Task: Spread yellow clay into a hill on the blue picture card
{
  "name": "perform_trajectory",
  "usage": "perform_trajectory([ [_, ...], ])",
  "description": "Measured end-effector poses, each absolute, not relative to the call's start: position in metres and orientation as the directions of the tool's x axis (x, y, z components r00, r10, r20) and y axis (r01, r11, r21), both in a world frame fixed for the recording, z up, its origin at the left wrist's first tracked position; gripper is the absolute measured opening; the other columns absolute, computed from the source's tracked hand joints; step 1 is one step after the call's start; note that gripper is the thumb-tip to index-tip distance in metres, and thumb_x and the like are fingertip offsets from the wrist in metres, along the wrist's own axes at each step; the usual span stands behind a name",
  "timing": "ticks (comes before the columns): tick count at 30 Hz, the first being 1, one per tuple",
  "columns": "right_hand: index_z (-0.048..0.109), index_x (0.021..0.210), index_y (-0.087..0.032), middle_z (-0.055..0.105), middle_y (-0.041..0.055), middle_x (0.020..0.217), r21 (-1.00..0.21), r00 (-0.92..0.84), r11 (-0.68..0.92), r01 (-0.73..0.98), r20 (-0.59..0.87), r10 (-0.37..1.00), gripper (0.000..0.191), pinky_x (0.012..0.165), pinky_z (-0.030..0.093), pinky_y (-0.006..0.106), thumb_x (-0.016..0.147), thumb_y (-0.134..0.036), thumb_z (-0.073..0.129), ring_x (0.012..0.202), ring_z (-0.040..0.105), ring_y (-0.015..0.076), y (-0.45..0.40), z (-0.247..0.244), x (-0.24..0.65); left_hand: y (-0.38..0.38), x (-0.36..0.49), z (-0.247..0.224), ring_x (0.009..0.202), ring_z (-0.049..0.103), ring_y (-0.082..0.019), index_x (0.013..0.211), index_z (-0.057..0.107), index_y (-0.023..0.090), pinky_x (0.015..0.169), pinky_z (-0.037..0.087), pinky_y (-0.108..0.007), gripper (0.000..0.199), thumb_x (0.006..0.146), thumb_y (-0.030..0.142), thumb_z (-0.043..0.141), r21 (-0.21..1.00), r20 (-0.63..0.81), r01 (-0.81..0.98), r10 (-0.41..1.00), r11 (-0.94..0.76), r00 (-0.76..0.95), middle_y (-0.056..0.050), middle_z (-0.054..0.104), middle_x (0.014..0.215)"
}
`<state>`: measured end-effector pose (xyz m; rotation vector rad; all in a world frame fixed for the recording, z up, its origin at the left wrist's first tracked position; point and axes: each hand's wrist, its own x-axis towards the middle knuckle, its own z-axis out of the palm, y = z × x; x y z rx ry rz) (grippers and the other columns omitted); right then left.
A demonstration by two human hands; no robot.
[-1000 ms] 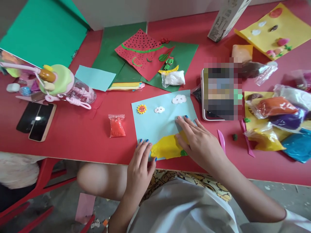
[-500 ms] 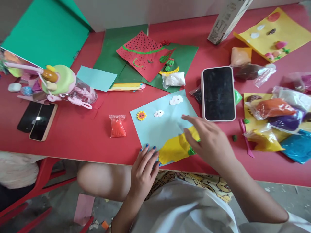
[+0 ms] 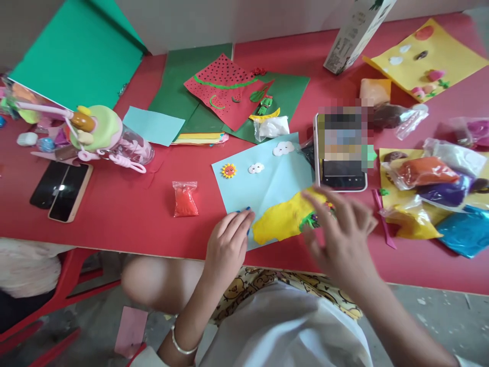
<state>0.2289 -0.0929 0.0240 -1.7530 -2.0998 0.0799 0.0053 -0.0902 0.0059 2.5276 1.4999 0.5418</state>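
Note:
A light blue sheet of paper (image 3: pixel 244 191) lies at the table's front edge. On it are a clay sun (image 3: pixel 229 171), two white clay clouds (image 3: pixel 283 148) and a yellow clay area (image 3: pixel 278 219) with green and coloured bits (image 3: pixel 310 220). My left hand (image 3: pixel 229 237) rests on the sheet's lower left edge, fingers stretched out. Over the sheet's right end is my right hand (image 3: pixel 340 229), slightly blurred, with fingers spread and nothing visible in them. It hides part of the yellow clay; whether it touches the sheet I cannot tell.
Just beyond my right hand lies a tablet (image 3: pixel 342 176) with its screen lit. A bag of red clay (image 3: pixel 185 199) is left of the sheet. Several clay bags (image 3: pixel 430 171) and a pink tool (image 3: pixel 385 219) lie right. A bottle (image 3: pixel 133 145) and a phone (image 3: pixel 68 192) are far left.
The blue sheet has shifted slightly right and away from me, my left hand moving with it. My right hand has drawn right and towards me. The tablet's dark screen has lit up.

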Motion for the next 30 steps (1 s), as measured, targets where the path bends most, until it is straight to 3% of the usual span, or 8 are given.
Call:
perform_trajectory([
  [2, 0.029, 0.152, -0.030, 0.050, 0.0127, 0.139, -0.298, -0.230, 0.286, 0.911, 0.209, 0.951, 0.064, 0.092, 0.038, 0.047, 0.093, -0.027, 0.051, 0.113, 0.048, 0.0318, -0.120, 0.021, 0.213, -0.085, 0.006, 0.006, 0.110, 0.062, -0.022, 0.132, 0.057, 0.019, 0.095, 0.051, -0.036, 0.044, 0.092, 0.004, 0.045, 0.279, 0.224, 0.829, 0.872, -0.486, 0.436, -0.004, 0.066, 0.129],
  [4, 0.029, 0.153, -0.029, 0.047, 0.0150, 0.139, -0.303, -0.203, 0.251, 0.919, 0.179, 0.963, 0.064, 0.094, 0.036, 0.048, 0.093, -0.028, 0.050, 0.113, 0.047, 0.0312, -0.144, 0.015, 0.202, -0.084, 0.008, 0.005, 0.109, 0.062, -0.023, 0.130, 0.059, 0.020, 0.094, 0.050, -0.037, 0.043, 0.092, 0.005, 0.047, 0.244, 0.237, 0.842, 0.871, -0.482, 0.430, -0.004, 0.066, 0.129],
  [10, 0.039, 0.149, -0.027, 0.049, 0.0156, 0.139, -0.259, -0.181, 0.218, 0.941, 0.159, 0.970, 0.058, 0.098, 0.034, 0.047, 0.092, -0.032, 0.053, 0.116, 0.046, 0.0309, -0.166, 0.001, 0.193, -0.087, 0.010, -0.002, 0.111, 0.060, -0.023, 0.135, 0.056, 0.021, 0.098, 0.047, -0.037, 0.045, 0.093, 0.008, 0.046, 0.237, 0.253, 0.848, 0.872, -0.475, 0.418, -0.004, 0.066, 0.131],
  [19, 0.057, 0.134, -0.020, 0.052, 0.0180, 0.133, -0.246, -0.220, 0.233, 0.941, 0.078, 0.972, 0.043, 0.092, 0.036, 0.044, 0.093, -0.029, 0.051, 0.114, 0.048, 0.0307, -0.160, 0.009, 0.185, -0.089, 0.010, -0.003, 0.113, 0.059, -0.023, 0.138, 0.053, 0.022, 0.099, 0.047, -0.037, 0.047, 0.093, 0.009, 0.046, 0.267, 0.238, 0.845, 0.882, -0.463, 0.407, -0.004, 0.065, 0.132],
  [21, 0.052, 0.139, -0.023, 0.049, 0.0181, 0.134, -0.250, -0.204, 0.215, 0.944, 0.071, 0.976, 0.047, 0.092, 0.035, 0.046, 0.093, -0.030, 0.051, 0.116, 0.047, 0.0321, -0.161, 0.008, 0.182, -0.089, 0.010, -0.003, 0.114, 0.059, -0.023, 0.140, 0.051, 0.024, 0.099, 0.046, -0.037, 0.049, 0.093, 0.009, 0.046, 0.272, 0.234, 0.845, 0.883, -0.461, 0.406, -0.004, 0.064, 0.133],
  [24, 0.031, 0.153, -0.028, 0.045, 0.0180, 0.133, -0.276, -0.177, 0.191, 0.942, 0.077, 0.981, 0.061, 0.090, 0.036, 0.047, 0.094, -0.029, 0.047, 0.116, 0.047, 0.0326, -0.164, 0.007, 0.183, -0.089, 0.010, -0.004, 0.114, 0.059, -0.022, 0.142, 0.048, 0.025, 0.101, 0.045, -0.037, 0.051, 0.094, 0.010, 0.045, 0.287, 0.227, 0.843, 0.887, -0.455, 0.402, -0.004, 0.064, 0.133],
  [27, 0.008, 0.159, -0.025, 0.047, 0.0158, 0.114, -0.252, -0.117, 0.140, 0.957, 0.106, 0.988, 0.073, 0.083, 0.039, 0.045, 0.095, -0.029, 0.044, 0.101, 0.050, 0.0293, -0.165, 0.006, 0.187, -0.090, 0.010, -0.004, 0.114, 0.058, -0.023, 0.142, 0.049, 0.024, 0.101, 0.045, -0.038, 0.051, 0.093, 0.009, 0.046, 0.293, 0.232, 0.839, 0.886, -0.458, 0.402, -0.004, 0.064, 0.133],
  [30, 0.003, 0.159, -0.017, 0.046, 0.0112, 0.098, -0.175, -0.081, 0.095, 0.980, 0.086, 0.993, 0.077, 0.073, 0.040, 0.041, 0.096, -0.033, 0.044, 0.083, 0.046, 0.0257, -0.163, 0.005, 0.189, -0.089, 0.010, -0.004, 0.112, 0.058, -0.023, 0.143, 0.048, 0.024, 0.100, 0.044, -0.037, 0.053, 0.093, 0.008, 0.045, 0.290, 0.237, 0.842, 0.886, -0.456, 0.399, -0.003, 0.064, 0.133],
])
